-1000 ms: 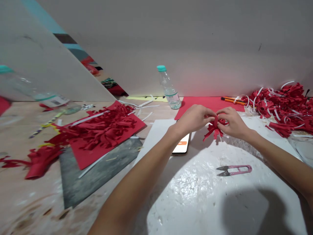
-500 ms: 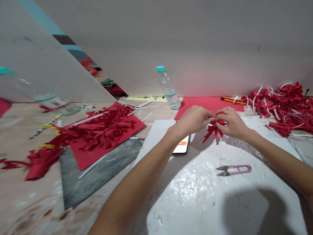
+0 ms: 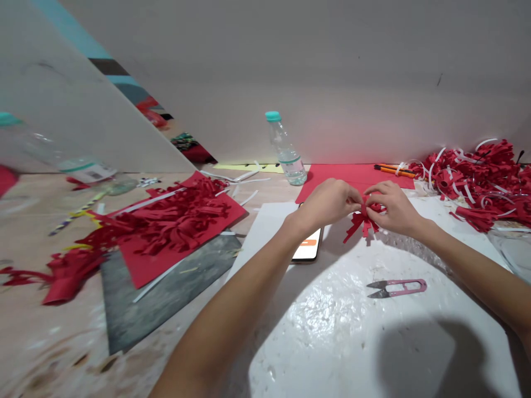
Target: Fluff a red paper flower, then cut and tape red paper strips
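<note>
A red fringed paper tassel [image 3: 360,223] hangs from my fingertips over the white board [image 3: 323,315], its cut strips fanned downward. My right hand [image 3: 392,207] pinches the tassel's bound upper part from the right. From the left, my left hand [image 3: 326,203] has thumb and fingertips pressed together at the same part; whether a thin strip lies between them is hard to make out. Below the hands, pink-handled thread snips [image 3: 397,287] lie on the board. Partly under my left forearm is a phone [image 3: 307,249] with a lit screen.
A clear plastic bottle [image 3: 293,168] stands before the back wall, beside red paper [image 3: 336,174]. Orange pencils [image 3: 396,171] lie near a heap of red tassels [image 3: 489,177] at right. More fringed red paper [image 3: 178,221] lies at left on a red sheet over a grey slab [image 3: 166,309].
My left fingertips have shifted slightly left and down, and more of the tassel's upper part shows between the hands. My right hand stays nearly still.
</note>
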The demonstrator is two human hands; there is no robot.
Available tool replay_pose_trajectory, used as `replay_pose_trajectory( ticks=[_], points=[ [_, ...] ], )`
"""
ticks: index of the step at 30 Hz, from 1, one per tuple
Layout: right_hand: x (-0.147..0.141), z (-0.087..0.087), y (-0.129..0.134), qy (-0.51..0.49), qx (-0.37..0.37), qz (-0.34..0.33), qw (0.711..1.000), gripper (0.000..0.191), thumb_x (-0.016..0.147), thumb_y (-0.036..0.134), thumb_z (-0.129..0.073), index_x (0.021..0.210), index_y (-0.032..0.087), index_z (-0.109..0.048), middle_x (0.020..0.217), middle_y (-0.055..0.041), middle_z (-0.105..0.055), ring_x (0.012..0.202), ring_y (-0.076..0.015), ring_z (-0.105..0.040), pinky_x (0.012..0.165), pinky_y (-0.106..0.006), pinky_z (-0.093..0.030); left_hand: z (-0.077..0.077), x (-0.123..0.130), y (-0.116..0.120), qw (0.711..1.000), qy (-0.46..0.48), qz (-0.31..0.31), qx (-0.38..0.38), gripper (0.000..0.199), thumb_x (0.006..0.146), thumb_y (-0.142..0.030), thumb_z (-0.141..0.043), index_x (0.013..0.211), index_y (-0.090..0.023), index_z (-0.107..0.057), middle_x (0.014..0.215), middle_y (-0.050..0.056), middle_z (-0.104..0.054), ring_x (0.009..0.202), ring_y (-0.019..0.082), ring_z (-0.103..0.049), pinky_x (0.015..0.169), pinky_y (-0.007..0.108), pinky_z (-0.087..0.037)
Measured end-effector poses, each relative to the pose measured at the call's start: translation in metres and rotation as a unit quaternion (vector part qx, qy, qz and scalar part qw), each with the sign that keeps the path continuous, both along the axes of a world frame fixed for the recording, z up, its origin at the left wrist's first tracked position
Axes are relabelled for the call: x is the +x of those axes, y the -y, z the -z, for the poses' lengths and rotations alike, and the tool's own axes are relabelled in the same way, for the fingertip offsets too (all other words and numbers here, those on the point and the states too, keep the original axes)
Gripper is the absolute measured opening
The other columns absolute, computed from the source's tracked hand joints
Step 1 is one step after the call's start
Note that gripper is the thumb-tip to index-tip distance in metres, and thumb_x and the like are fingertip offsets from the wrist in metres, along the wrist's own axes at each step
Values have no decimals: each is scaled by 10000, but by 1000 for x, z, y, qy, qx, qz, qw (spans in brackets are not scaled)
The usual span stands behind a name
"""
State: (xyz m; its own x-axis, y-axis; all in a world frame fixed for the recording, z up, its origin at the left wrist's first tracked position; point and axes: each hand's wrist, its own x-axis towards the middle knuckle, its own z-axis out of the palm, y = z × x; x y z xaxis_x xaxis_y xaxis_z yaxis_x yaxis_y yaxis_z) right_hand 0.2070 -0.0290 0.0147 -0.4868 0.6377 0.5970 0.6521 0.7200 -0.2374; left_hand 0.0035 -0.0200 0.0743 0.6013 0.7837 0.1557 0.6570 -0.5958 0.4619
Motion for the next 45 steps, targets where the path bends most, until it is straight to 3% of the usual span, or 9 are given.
replay_pose_trajectory(
  ticks=[10,16,23,29,37,45],
  points=[
    [-2,0,3,4,29,-12,999,110,870,252,-664,790,202,-721,1038,-84,-737,939,-245,-613,849,-424,-439,1,4,1,1000,-3,-22,5,52,779,-180,-750,761,-208,-791,690,7,-740,587,129,-555,579,260,-343],
    [-2,-4,5,12,31,-9,999,177,909,322,-641,798,210,-722,1045,-87,-738,937,-248,-599,844,-431,-436,4,3,-2,1000,16,2,-11,72,787,-225,-748,724,-203,-777,640,-3,-709,550,115,-512,550,253,-317],
    [-1,-5,5,15,25,2,1000,92,850,203,-647,801,204,-724,1062,-89,-736,945,-254,-600,847,-430,-441,1,0,-1,999,39,4,-30,172,871,-324,-678,824,-217,-804,721,7,-744,583,120,-549,575,253,-349],
    [1,-5,2,2,7,5,1000,106,818,163,-631,792,198,-728,1057,-93,-736,975,-261,-616,871,-433,-449,2,2,-1,999,30,11,0,242,921,-269,-582,813,-185,-781,699,17,-728,571,119,-539,581,255,-351],
    [1,0,-1,-24,-14,-7,1000,69,810,216,-683,852,219,-738,1058,-85,-737,988,-268,-635,891,-448,-466,1,1,1,998,57,-14,28,146,850,-256,-671,794,-211,-798,697,16,-733,574,129,-547,575,260,-360],
    [-2,-5,3,-47,-10,-21,999,116,886,277,-648,821,228,-730,1035,-88,-736,958,-246,-643,888,-438,-477,-1,1,1,994,103,-28,-14,58,740,-180,-740,701,-187,-782,607,-5,-681,553,107,-504,536,239,-350]
  ],
)
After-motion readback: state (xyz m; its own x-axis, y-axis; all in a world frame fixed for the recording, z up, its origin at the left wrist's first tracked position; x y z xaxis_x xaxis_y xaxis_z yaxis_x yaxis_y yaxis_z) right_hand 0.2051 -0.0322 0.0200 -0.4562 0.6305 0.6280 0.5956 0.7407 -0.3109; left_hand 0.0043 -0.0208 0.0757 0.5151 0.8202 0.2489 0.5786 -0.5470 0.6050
